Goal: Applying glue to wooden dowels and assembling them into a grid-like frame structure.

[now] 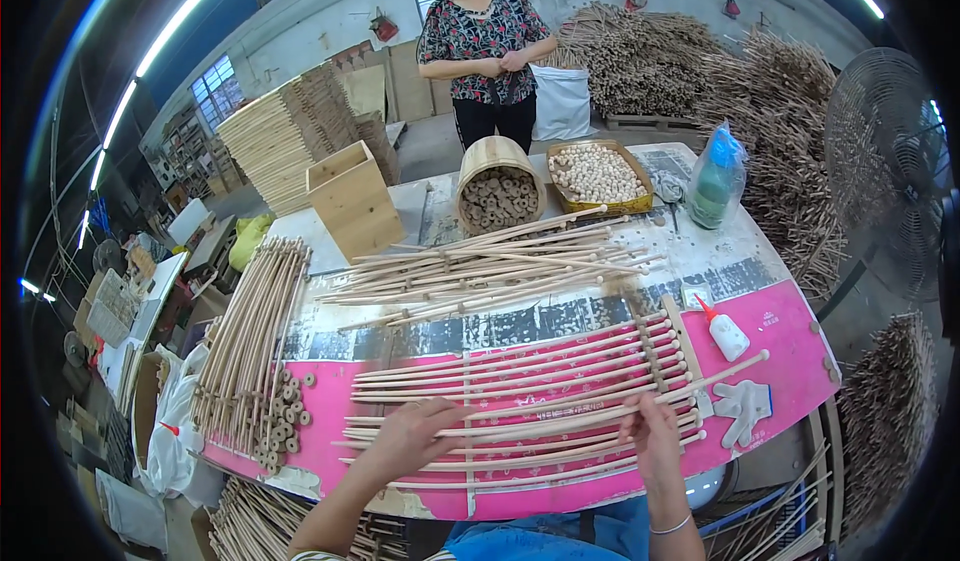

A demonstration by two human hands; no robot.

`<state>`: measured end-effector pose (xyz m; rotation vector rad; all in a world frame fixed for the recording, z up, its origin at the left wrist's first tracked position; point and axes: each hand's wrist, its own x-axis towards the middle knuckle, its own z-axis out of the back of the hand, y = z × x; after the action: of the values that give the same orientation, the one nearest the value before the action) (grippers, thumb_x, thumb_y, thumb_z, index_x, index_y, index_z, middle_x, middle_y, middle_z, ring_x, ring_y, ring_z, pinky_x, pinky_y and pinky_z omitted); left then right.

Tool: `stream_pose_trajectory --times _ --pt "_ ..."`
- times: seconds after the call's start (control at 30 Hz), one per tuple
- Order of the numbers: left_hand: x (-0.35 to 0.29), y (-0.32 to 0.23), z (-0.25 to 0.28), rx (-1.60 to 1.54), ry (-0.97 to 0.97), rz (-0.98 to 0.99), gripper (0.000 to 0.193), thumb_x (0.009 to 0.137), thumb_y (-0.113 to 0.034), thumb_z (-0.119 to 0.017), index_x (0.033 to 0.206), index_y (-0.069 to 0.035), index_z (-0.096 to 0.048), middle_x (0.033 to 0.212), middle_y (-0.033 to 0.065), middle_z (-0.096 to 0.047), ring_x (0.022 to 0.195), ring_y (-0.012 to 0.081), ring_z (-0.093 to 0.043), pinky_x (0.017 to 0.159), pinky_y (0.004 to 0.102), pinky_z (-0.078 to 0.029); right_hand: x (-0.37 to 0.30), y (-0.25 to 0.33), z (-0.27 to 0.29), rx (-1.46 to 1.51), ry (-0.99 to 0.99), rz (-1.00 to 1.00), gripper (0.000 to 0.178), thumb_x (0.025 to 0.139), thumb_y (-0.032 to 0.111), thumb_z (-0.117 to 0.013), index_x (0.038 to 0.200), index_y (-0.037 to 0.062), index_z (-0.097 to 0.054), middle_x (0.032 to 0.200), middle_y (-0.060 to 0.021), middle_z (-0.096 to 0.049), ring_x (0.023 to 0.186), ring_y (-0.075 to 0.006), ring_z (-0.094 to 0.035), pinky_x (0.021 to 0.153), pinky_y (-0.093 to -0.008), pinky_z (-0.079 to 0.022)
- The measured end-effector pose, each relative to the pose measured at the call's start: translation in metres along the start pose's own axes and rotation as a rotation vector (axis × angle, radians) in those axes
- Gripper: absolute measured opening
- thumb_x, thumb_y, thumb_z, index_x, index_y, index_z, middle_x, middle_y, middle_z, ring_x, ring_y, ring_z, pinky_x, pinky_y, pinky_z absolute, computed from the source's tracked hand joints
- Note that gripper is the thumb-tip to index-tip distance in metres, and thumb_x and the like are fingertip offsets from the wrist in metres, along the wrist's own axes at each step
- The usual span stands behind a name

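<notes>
A row of thin wooden rods [540,369] with round ball ends lies across the pink sheet [330,381] in front of me. My right hand [652,433] pinches one ball-ended wooden rod [715,378], whose tip sticks out beyond the others to the right. Toward the rod's other end, my left hand [418,433] has its fingers bent down over it, knuckles up; the thumb is hidden. A notched wooden strip [686,346] stands along the ball ends. Nearest my right hand lie a white glove [742,411] and a white glue bottle [727,335] with a red nozzle.
More rods [480,276] lie loosely behind the row. A stack of rods [250,336] and loose wooden rings [285,421] are at the left. Behind stand a wooden box [352,206], a tub of rings [468,201], a ball tray [640,204] and a bagged bottle [715,186]. A person [490,51] faces the table.
</notes>
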<state>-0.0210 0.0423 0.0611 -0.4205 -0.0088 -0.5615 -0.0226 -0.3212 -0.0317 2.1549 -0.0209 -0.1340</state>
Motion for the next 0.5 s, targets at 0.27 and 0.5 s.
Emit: stream_pose_trajectory --times 0.27,0.5 --pt "-0.020 0.019 -0.008 -0.367 0.158 0.131 0.039 0.095 -0.018 -0.073 0.132 -0.009 -0.068 0.101 0.0105 -0.073 0.090 0.0255 -0.073 0.079 0.0362 -0.058 0.000 0.010 0.008 -0.034 -0.072 0.054 0.033 0.109 0.032 -0.056 0.102 0.0027 -0.069 0.068 -0.0021 -0.061 0.060 -0.0114 -0.059 0.055 -0.0260 -0.049" --pt "0.021 -0.030 -0.048 -0.394 0.111 0.040 0.037 0.096 -0.023 -0.069 0.131 -0.010 -0.067 0.099 0.0088 -0.071 0.088 0.0290 -0.070 0.073 0.0393 -0.055 -0.019 -0.047 -0.049 -0.136 0.124 -0.134 0.030 0.108 0.028 -0.058 0.108 0.0021 -0.072 0.075 -0.0012 -0.064 0.066 -0.0103 -0.061 0.062 -0.0255 -0.051"
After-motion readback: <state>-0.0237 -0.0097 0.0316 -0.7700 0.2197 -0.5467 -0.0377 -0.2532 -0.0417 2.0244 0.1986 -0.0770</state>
